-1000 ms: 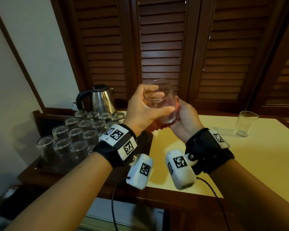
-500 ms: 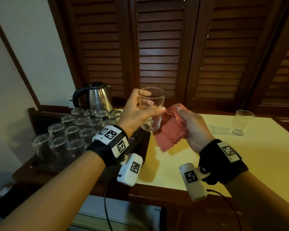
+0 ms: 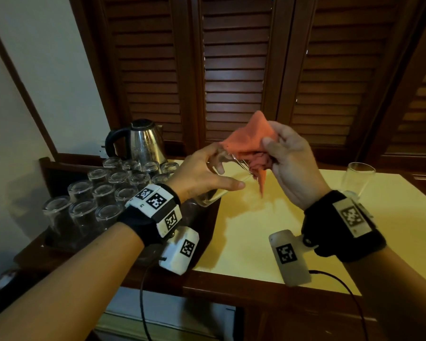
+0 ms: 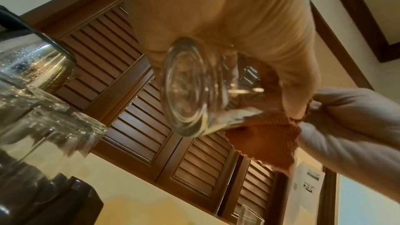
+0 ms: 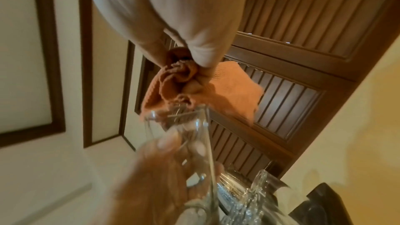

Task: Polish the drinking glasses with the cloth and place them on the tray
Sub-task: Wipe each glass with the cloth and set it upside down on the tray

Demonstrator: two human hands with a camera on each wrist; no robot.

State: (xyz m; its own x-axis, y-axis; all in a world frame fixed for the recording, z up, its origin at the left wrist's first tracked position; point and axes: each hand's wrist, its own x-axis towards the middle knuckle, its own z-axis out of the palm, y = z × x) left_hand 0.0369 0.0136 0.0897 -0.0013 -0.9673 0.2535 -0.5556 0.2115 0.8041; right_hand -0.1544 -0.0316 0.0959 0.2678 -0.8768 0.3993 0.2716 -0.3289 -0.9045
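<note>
My left hand [image 3: 207, 173] grips a clear drinking glass [image 3: 219, 185], tilted so its mouth points right and up; its thick base [image 4: 190, 88] faces the left wrist camera. My right hand [image 3: 288, 163] pinches a bunched orange cloth [image 3: 251, 143] at the mouth of the glass [image 5: 184, 126], with part of the cloth [image 5: 173, 81] pushed into it. One corner of the cloth [image 4: 266, 143] hangs down below the rim. A dark tray [image 3: 52, 242] at the left holds several upturned glasses [image 3: 103, 193].
A steel kettle [image 3: 143, 141] stands behind the tray. One more glass [image 3: 357, 180] stands upright on the yellow table top [image 3: 268, 217] at the right. Brown louvred shutters [image 3: 231, 70] close off the back. The table's wooden front edge [image 3: 256, 289] runs below my wrists.
The left hand has tipped the glass from upright toward the right. The right hand has lifted the cloth and brought it to the glass's mouth.
</note>
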